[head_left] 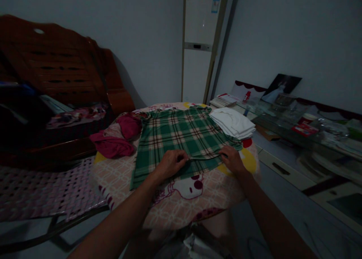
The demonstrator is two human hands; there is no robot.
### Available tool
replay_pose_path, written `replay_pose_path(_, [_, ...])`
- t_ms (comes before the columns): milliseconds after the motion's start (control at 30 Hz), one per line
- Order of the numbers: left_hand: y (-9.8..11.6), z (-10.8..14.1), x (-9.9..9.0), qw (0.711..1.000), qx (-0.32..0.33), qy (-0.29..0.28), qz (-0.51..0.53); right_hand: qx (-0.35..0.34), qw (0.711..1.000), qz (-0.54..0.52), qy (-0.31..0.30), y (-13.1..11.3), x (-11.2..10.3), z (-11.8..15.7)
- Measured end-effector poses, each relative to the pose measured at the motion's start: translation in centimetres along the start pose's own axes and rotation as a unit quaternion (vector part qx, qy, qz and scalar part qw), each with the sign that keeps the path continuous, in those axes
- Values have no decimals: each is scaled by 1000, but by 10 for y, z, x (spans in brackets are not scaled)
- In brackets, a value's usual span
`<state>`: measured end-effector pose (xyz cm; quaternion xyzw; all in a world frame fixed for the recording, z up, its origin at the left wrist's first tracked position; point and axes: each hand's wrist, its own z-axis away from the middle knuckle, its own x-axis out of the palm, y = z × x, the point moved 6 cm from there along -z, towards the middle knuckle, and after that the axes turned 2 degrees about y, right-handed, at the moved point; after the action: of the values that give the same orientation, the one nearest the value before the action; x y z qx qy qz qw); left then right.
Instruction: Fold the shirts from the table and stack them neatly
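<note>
Nearest the camera: a pale bundle at bottom centre, below the bench (164, 213), which has a patterned cover. Green plaid cloth (181, 138) lies spread on the bench, mid-frame. Left hand (172, 162) left of frame centre, fingers pinched on the cloth's near part. Right hand (232, 159) right of centre, fingers also closed on it. A raised edge of cloth runs between the two hands, rest lies mostly flat. White folded cloth stack (233, 122) at the plaid's upper right. Magenta cloth (118, 136) bunched at its upper left. Wooden seat (56, 70) upper left of frame, glass shelf (285, 123) with clutter at right.
</note>
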<state>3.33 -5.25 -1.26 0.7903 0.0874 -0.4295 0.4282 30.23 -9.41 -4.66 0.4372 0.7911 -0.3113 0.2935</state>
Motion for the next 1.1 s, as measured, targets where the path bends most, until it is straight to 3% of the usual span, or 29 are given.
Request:
replay_pose_path(367, [16, 12, 7, 990, 49, -126, 34, 33, 997, -59, 35, -2, -28, 6])
replay_pose_path(833, [24, 21, 16, 983, 84, -166, 6, -19, 999, -18, 29, -13, -30, 13])
replay_pose_path(900, [20, 23, 5, 987, 64, -146, 7, -12, 999, -24, 44, -16, -34, 10])
replay_pose_path(1000, [-4, 24, -26, 998, -8, -49, -42, -8, 997, -47, 56, -27, -38, 0])
replay_pose_path(1100, [-40, 31, -59, 982, -111, 38, -151, -3, 996, -93, -8, -48, -25, -16])
